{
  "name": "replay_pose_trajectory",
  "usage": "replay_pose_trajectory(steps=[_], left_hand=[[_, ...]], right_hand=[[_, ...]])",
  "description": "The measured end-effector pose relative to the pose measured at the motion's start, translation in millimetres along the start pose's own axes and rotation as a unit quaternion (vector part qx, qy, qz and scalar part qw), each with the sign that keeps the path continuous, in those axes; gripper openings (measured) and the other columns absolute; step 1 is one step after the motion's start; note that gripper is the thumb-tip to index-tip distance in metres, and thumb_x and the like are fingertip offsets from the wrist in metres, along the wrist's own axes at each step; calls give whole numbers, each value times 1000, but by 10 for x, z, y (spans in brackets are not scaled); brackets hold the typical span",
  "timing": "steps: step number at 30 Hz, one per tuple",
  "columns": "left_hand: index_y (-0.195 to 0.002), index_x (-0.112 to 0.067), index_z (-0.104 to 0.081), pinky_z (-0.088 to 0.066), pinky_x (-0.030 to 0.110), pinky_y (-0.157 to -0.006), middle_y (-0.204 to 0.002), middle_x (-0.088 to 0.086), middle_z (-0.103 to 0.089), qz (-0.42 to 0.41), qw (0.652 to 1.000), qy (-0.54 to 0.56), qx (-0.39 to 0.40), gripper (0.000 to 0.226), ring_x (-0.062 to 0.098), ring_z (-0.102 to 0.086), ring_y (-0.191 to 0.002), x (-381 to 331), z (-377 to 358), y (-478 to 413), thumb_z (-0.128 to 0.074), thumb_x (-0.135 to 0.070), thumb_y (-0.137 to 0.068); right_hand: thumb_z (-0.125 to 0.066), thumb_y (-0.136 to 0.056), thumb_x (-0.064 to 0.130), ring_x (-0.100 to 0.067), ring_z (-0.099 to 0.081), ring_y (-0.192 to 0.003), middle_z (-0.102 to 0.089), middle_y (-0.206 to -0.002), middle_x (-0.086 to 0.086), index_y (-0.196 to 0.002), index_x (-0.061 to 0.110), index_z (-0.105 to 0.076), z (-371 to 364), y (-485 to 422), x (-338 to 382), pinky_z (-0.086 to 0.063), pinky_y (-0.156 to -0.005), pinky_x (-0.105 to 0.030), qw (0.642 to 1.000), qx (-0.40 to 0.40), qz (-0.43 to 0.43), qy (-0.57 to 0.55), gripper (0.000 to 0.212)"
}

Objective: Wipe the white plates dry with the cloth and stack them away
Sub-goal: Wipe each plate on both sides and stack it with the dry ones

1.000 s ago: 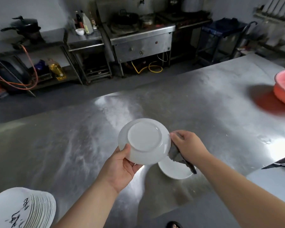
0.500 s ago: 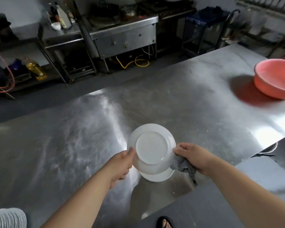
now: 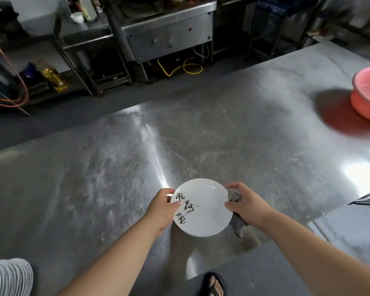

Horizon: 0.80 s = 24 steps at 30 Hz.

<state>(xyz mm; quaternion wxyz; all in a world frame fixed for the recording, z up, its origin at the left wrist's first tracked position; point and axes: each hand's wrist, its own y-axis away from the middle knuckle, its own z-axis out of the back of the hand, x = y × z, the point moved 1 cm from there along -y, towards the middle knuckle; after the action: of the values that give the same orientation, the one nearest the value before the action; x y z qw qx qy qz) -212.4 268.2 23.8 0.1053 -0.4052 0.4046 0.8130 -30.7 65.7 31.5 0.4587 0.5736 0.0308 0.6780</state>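
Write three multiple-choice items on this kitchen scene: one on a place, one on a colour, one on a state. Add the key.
1. Where does the pink basin stand?
A. on the floor
B. on the steel table, at its far right
C. on the stove

2. What colour is the writing on the white plate?
A. red
B. blue
C. black

3. What are the left hand and right hand doing?
A. each has a grip on the plate's rim, written face up
B. both lie flat on the table
C. both hang free

Key: 1 B, the basin sits on the tabletop at the right edge of the view; 2 C, the brushed characters are black; 3 A, fingers curl round opposite sides of the rim and the writing shows.
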Motion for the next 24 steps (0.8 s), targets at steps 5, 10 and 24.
replay_pose_trajectory(steps=[5,10,24], left_hand=[[-108,-23,-62,-54,28,-70,-99,-6,-72,-17,989,-138,-54,18,12,-69,-84,64,-126,-185,-71,-19,-93],[-104,-25,-62,-40,22,-55,-85,-8,-64,-49,976,-193,-87,15,5,-61,-71,93,-162,-278,-72,-21,-94],[-111,-26,-60,-46,29,-71,-101,-4,-55,-87,957,-258,-98,18,17,-59,-88,298,-205,-427,-70,-27,-97]], right_hand=[[-68,-91,24,-14,-63,-85,-62,-92,11,-136,28,-53,-133,-185,-79,-45,-69,-29,992,-27,-20,124,48],[-59,-98,32,-10,-60,-70,-60,-88,9,-135,27,-46,-201,-211,-99,-45,-57,-29,977,-28,-11,213,40],[-58,-96,53,-20,-64,-77,-64,-90,7,-128,31,-47,-327,-185,-202,-54,-60,-33,929,-68,-11,363,41]])
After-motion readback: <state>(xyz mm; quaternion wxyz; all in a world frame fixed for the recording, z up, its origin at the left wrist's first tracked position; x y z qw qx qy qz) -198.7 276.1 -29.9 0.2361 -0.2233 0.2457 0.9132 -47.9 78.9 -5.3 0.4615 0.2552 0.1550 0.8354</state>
